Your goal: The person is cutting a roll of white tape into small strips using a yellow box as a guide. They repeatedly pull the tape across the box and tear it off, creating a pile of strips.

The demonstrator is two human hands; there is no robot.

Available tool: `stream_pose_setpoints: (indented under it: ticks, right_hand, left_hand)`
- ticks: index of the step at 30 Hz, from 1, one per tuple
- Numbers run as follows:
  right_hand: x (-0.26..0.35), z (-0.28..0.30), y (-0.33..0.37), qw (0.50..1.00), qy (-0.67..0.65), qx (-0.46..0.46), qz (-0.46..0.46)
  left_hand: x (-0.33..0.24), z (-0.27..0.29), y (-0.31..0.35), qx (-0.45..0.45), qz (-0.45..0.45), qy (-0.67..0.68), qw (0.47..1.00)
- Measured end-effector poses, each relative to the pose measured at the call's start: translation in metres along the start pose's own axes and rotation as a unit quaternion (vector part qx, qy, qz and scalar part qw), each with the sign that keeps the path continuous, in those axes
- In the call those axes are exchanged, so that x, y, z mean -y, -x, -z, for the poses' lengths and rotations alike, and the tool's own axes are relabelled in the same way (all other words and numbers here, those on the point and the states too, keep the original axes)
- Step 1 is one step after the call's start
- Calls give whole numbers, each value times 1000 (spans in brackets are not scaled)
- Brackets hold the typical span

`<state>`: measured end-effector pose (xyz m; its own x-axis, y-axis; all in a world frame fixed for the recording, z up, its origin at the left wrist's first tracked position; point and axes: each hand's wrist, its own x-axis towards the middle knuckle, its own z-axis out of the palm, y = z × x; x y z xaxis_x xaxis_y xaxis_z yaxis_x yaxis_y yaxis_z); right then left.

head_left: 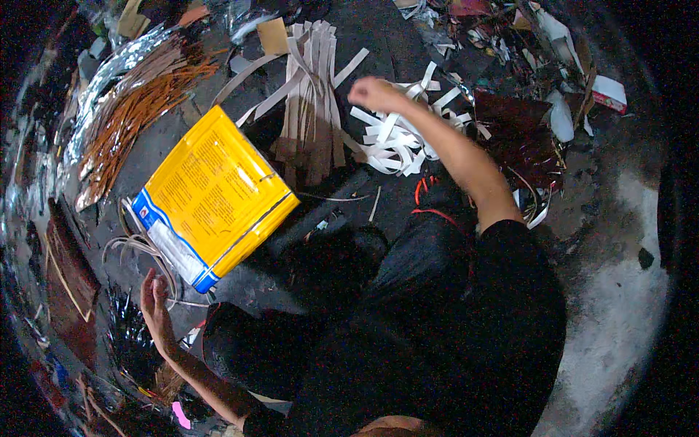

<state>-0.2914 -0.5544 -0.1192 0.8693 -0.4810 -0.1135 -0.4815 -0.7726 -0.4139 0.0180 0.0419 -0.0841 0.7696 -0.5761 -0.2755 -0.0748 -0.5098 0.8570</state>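
right hand near strips, yellow tin

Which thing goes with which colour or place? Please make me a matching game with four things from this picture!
Things:
1. big can
2. tangled pile of strips
3. small scrap near the bottom edge
4. left hand

Colours and places:
A. bright pink
B. just left of the lowest corner of something boxy
C. mostly yellow, with some blue
D. white, under the right forearm and beside it

Right pairs: 1-C, 2-D, 3-A, 4-B
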Motion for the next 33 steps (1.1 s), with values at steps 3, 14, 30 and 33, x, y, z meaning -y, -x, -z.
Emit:
stream_pose_setpoints:
  ticks: [3,14,30,33]
  right_hand:
    - [-50,-71,26,984,106,59,-133]
    - [-43,-70,28,982,100,54,-152]
    - [-106,2,69,898,117,-114,-409]
    - [-181,-38,102,879,105,-113,-450]
  left_hand:
    - [-12,-3,-1,27,11,13,1000]
    - [-30,9,11,46,8,32,998]
    - [-10,21,12,-13,46,115,992]
    - [-16,-13,4,13,43,104,994]
